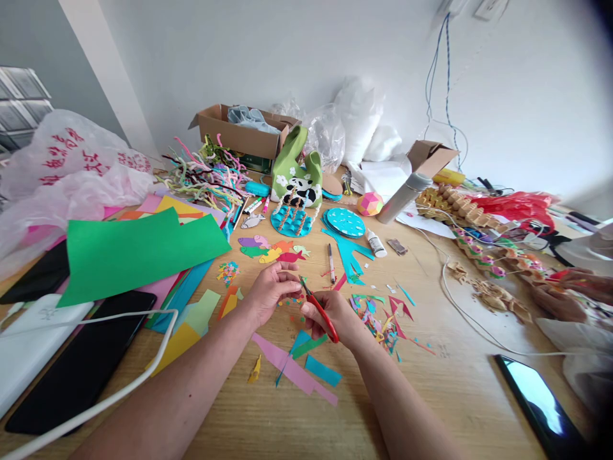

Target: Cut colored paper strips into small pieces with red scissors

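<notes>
My right hand [328, 313] grips red-handled scissors [323, 314], their blades pointing up and left. The blade tips come close to the fingertips of my left hand [275, 291]. Its thumb and fingers are pinched together, and anything between them is too small to make out. Tiny coloured paper bits [295, 318] lie on the table below the hands. Nearer to me are a pink paper strip [292, 370] and a blue paper piece [323, 370]. Just beyond, several coloured paper fish [272, 250] lie flat beside a pen [331, 263].
Paper scraps [378, 319] lie at right, green sheets [138, 249] at left. Behind stand a panda bag [299, 176], a grey bottle [405, 198] and a cardboard box [239, 131]. A white cable [460, 319] runs towards a phone [539, 406]. Another person's hands [565, 297] are at far right.
</notes>
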`<state>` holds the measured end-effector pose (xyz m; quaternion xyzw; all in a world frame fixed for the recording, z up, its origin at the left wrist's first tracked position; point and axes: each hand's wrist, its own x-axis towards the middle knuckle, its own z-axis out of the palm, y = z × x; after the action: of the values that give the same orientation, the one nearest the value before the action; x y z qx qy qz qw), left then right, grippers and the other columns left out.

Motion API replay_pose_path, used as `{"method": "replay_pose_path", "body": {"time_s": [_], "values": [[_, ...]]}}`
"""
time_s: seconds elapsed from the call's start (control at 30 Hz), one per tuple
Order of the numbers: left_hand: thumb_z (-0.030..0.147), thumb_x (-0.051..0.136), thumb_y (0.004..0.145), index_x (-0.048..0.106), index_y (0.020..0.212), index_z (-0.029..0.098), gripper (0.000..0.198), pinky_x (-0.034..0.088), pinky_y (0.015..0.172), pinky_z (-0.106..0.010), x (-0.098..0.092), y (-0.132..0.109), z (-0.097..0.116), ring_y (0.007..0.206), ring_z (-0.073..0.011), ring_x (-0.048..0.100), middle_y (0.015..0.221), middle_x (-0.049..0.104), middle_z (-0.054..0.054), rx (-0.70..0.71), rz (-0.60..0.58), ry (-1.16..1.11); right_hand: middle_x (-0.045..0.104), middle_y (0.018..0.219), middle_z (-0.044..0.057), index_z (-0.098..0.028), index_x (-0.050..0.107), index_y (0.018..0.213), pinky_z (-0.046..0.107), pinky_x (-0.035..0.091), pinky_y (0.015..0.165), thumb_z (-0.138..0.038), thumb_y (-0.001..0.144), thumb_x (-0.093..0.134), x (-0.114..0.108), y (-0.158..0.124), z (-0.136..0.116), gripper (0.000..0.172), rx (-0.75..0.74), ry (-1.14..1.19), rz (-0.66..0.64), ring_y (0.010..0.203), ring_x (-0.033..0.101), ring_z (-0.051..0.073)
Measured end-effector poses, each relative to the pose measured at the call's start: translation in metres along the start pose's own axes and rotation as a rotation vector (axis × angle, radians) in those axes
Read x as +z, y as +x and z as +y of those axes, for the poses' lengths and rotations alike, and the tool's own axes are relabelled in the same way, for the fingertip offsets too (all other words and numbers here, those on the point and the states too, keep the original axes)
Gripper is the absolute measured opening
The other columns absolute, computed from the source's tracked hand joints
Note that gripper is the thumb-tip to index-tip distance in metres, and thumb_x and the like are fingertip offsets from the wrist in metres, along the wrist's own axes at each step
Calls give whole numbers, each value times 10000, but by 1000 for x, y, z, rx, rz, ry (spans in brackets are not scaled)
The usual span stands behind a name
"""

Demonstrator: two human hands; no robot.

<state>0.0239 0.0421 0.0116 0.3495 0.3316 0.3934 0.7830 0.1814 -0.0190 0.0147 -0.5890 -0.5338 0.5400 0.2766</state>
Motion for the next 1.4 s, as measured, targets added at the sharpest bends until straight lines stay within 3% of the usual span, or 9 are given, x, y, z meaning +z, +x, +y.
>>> {"method": "replay_pose_path", "body": {"time_s": [1.4], "values": [[127,751,577,539,960,136,438,465,607,-251,-2,0,4,571,-120,614,653,627,24,-1,-36,-1,611,498,2,-172,499,618,200,382,342,-574,677,705,0,-2,-2,455,52,-16,25,386,573,137]]}}
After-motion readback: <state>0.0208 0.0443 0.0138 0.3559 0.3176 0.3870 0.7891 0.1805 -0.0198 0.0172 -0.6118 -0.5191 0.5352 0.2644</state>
